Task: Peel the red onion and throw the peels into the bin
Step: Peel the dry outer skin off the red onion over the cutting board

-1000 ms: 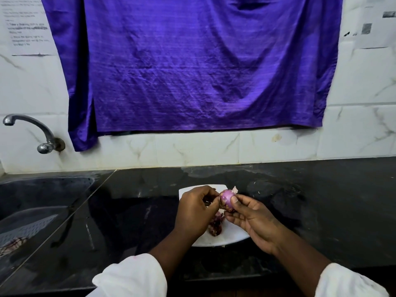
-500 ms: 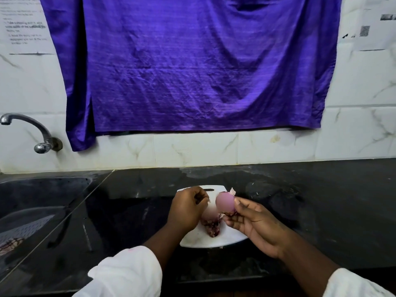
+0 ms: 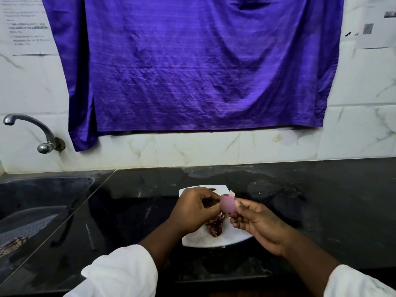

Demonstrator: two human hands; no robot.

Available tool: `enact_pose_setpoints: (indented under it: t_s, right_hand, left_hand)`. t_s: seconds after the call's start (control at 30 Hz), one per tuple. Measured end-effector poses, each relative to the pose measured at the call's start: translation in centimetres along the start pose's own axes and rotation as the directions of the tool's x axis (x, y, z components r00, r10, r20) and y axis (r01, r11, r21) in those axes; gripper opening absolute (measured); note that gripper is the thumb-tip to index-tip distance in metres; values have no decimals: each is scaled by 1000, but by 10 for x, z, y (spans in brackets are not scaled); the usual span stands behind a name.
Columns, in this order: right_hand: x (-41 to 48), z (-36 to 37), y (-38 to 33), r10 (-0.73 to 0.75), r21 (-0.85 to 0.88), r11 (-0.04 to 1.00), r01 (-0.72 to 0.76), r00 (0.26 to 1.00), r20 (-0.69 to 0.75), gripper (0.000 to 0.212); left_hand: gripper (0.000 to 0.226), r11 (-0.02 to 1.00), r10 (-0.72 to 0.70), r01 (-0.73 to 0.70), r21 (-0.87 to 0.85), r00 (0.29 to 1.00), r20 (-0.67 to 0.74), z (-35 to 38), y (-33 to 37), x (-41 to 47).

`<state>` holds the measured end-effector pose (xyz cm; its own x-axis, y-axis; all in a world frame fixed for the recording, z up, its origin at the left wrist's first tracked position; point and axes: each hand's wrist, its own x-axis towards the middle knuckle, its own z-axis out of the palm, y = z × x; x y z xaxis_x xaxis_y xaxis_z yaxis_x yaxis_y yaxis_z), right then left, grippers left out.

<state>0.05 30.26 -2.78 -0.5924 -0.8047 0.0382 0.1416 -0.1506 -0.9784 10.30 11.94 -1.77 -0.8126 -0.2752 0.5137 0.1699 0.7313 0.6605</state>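
The onion (image 3: 228,204) is off the board, held in the air between the two hands. It looks mostly bare: smooth and pale purple, with a dry flake sticking up at its top and some dark scraps at its lower end.

The right grip (image 3: 259,224) grasps it from the right, thumb on top and fingers underneath. That leaves the left flank free to be worked on.

The left grip (image 3: 192,209) is curled, with thumb and forefinger nipping the onion's left side, seemingly at the skin. Whether a strip is caught between them is hidden by the fingers.

Directly below both grips lies a white board (image 3: 233,237) with a heap of dark red peels (image 3: 214,227) on it. Holding the onion over the board seems deliberate: whatever comes loose drops onto the heap, not onto the black tabletop (image 3: 310,211) around it, so it can be gathered in one go.

Peeling looks close to finished, with the scraps at both ends left to clear. No bin shows anywhere, so the throwing away is not yet done.

Well to the left of the left grip a dark sink (image 3: 42,189) is set into the tabletop, with a tap (image 3: 32,129) on the wall above it. Beyond the grips, a purple cloth (image 3: 192,71) hangs over the tiled wall.
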Motion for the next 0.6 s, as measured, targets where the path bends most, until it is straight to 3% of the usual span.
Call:
enact_pose_setpoints:
  t_s: [0.6]
  right_hand:
    - [7,-8,-8,17,-3,1000,-17,998,54,31]
  left_hand:
    - [9,999,7,-8,-44,999,-34,-3,3,5]
